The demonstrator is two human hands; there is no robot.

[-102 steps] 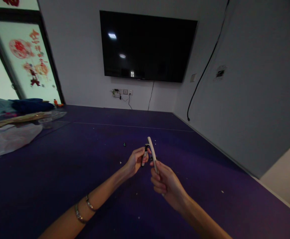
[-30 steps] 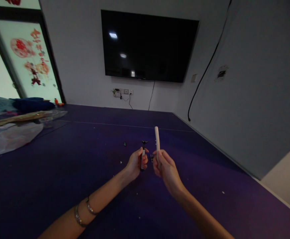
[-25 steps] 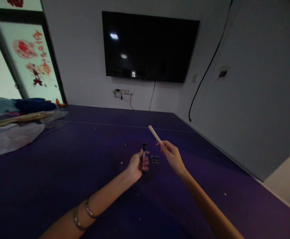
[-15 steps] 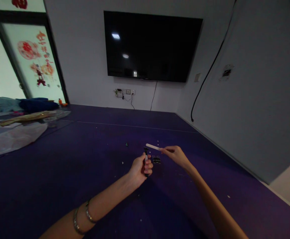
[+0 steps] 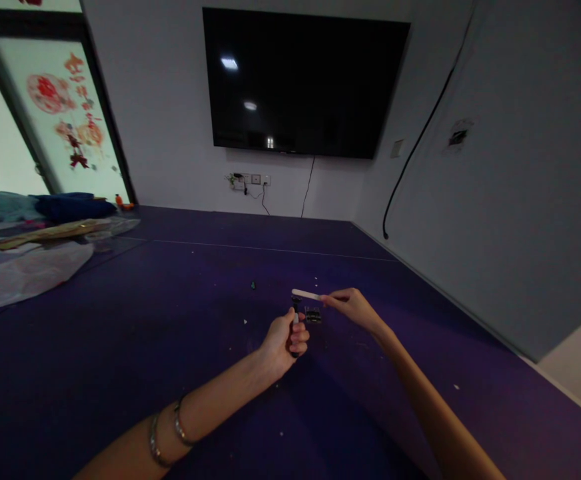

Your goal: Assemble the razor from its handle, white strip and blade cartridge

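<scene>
My left hand point(image 5: 283, 340) is wrapped round the handle of a razor point(image 5: 296, 305), held upright with its dark head on top. In my right hand point(image 5: 353, 308), a flat pale stick point(image 5: 304, 293) is pinched between thumb and fingers. The stick points left, and its rounded tip is just above the razor's head; whether the two touch I cannot tell. Just right of the razor, on the purple floor point(image 5: 180, 373), lies a small clear pack point(image 5: 313, 315) with dark pieces in it. A small dark greenish object point(image 5: 253, 285) lies farther off to the left.
Tiny white scraps point(image 5: 245, 322) are scattered about the floor. Plastic sheeting point(image 5: 35, 273) and a dark blue cloth bundle point(image 5: 73, 207) lie at the left. A television point(image 5: 305, 87) hangs on the far wall, and a black cable point(image 5: 415, 147) dangles down the right wall.
The view has tipped down slightly. The razor has shifted a little to the right beneath the stick. Both hands keep their holds.
</scene>
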